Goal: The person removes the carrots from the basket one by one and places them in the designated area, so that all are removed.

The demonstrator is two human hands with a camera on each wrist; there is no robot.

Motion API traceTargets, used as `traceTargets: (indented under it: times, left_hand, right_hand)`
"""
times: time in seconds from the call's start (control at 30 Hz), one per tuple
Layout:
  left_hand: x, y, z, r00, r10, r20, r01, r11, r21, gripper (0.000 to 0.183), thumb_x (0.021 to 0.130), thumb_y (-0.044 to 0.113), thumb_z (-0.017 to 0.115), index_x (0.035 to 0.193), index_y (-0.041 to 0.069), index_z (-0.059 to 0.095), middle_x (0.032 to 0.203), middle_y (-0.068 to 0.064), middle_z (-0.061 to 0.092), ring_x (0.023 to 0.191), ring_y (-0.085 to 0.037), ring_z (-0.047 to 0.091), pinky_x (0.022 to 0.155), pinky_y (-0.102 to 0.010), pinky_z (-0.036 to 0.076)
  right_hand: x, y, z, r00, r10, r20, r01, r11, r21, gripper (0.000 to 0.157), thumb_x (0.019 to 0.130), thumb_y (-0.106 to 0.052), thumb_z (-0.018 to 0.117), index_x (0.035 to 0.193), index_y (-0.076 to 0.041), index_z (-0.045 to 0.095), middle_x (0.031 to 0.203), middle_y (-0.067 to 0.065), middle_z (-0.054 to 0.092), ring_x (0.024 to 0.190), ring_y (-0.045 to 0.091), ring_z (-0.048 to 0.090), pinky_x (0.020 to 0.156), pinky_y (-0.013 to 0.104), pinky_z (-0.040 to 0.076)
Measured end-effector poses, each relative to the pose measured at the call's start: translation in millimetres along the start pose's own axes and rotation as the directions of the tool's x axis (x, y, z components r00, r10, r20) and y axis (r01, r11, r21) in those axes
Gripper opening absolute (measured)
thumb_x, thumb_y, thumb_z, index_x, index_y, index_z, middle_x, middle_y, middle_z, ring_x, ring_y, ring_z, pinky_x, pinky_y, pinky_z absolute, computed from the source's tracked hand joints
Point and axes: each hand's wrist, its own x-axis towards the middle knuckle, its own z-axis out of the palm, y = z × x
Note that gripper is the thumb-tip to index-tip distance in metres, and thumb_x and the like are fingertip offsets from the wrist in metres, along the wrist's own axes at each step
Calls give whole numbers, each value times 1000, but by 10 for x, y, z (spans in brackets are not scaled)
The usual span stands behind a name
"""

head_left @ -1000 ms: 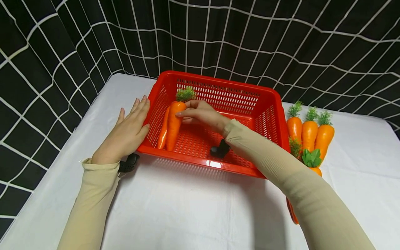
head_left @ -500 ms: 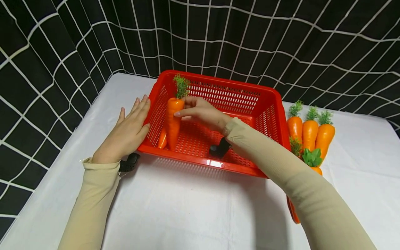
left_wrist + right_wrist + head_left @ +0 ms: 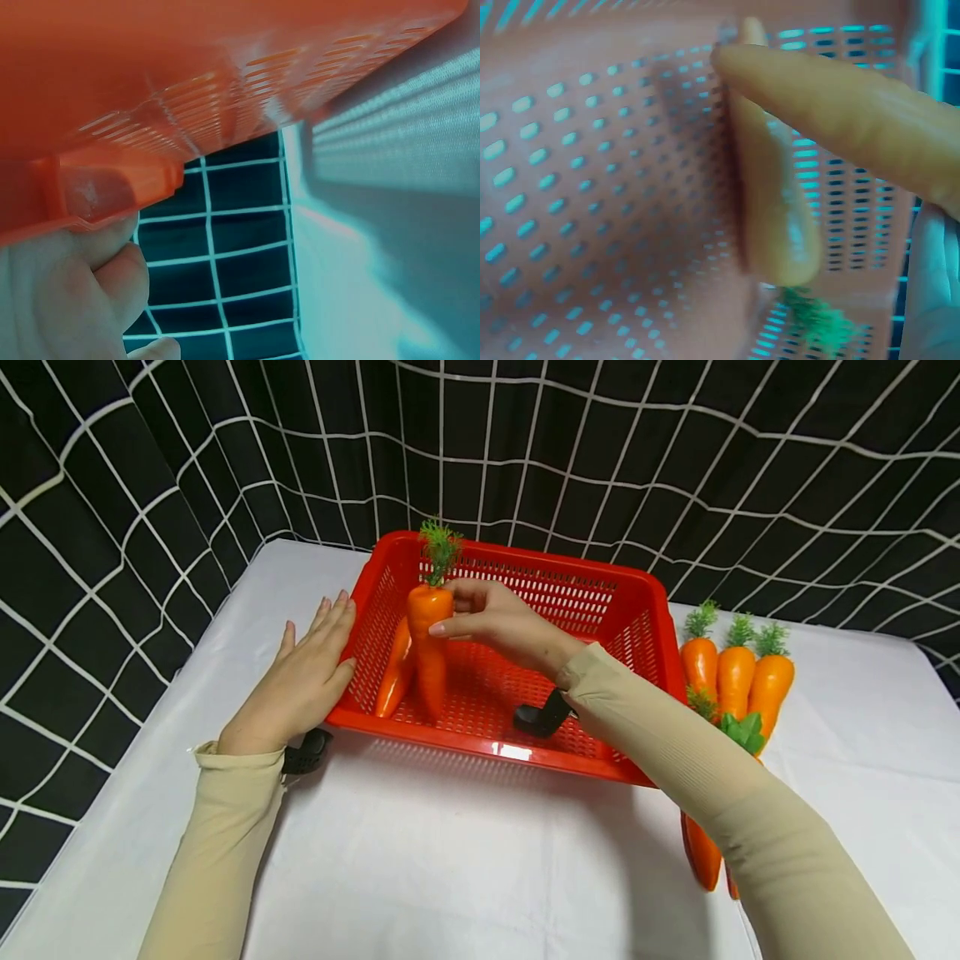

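Observation:
With thumb and fingertips my right hand (image 3: 498, 620) pinches an orange toy carrot (image 3: 430, 614) near its thick top, inside the red basket (image 3: 480, 746). The carrot stands upright, its green leafy tuft above the back rim. Whether its tip touches the basket floor I cannot tell. A second carrot (image 3: 392, 685) lies against the basket's left side; its green top (image 3: 817, 322) shows in the right wrist view. My left hand (image 3: 303, 675) rests with straight fingers along the outside of the left rim, its fingers (image 3: 97, 292) partly seen in the left wrist view.
More toy carrots (image 3: 735, 677) lie right of the basket on the white tablecloth (image 3: 465, 860), some partly hidden by my right sleeve (image 3: 720, 802). A black wrist camera (image 3: 542, 717) hangs inside the basket. Black cloth with a white grid (image 3: 480, 443) stands behind.
The pinched carrot has come more upright and shifted slightly right, away from the second carrot, which shows more now. My left hand has stayed at the rim.

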Motion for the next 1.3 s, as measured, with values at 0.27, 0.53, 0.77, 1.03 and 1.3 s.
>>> traceTargets:
  times: [0.27, 0.53, 0.77, 1.03, 1.3]
  left_hand:
    - [-8, -4, 2, 1000, 2, -1, -2, 1000, -8, 62, 97, 19, 38, 151, 2, 11, 157, -8, 5, 144, -24, 1, 110, -55, -5]
    - [-12, -7, 5, 1000, 1, 1, -1, 1000, -11, 62, 97, 19, 38, 151, 2, 11, 157, -7, 4, 144, -24, 1, 110, -54, -5]
    - [-11, -7, 4, 1000, 2, -2, -2, 1000, -8, 62, 97, 19, 38, 151, 2, 11, 157, -9, 5, 144, -23, 1, 110, -55, -5]
    - [-13, -5, 6, 1000, 0, 0, 0, 1000, -10, 62, 98, 20, 38, 151, 3, 11, 157, -6, 3, 144, -24, 1, 110, -54, -5]
    - [-24, -6, 1, 1000, 11, 2, -11, 1000, -14, 61, 98, 20, 37, 151, 4, 10, 158, -6, 3, 144, -23, 0, 111, -53, -5]
  right_hand:
    - [-168, -163, -45, 995, -84, -60, 80, 995, -66, 37, 80, 3, 64, 116, 3, 54, 105, 12, 63, 96, 23, 60, 87, 32, 48]
    - [-289, -297, -116, 981, -152, -120, 155, 988, 10, 36, 82, 6, 59, 118, 3, 53, 103, 8, 63, 93, 20, 61, 87, 33, 49]
    - [-436, -353, -206, 966, -220, -139, 227, 973, 35, 30, 83, 4, 57, 112, 0, 56, 102, 11, 61, 89, 21, 60, 83, 30, 50]
    - [-675, -373, -289, 939, -282, -194, 295, 954, 42, 27, 84, 4, 55, 109, -6, 60, 100, 9, 62, 86, 20, 56, 79, 28, 50]
    - [-887, -328, -393, 916, -317, -244, 343, 937, 69, 27, 84, 5, 54, 106, -7, 62, 95, 6, 63, 85, 19, 56, 79, 30, 50]
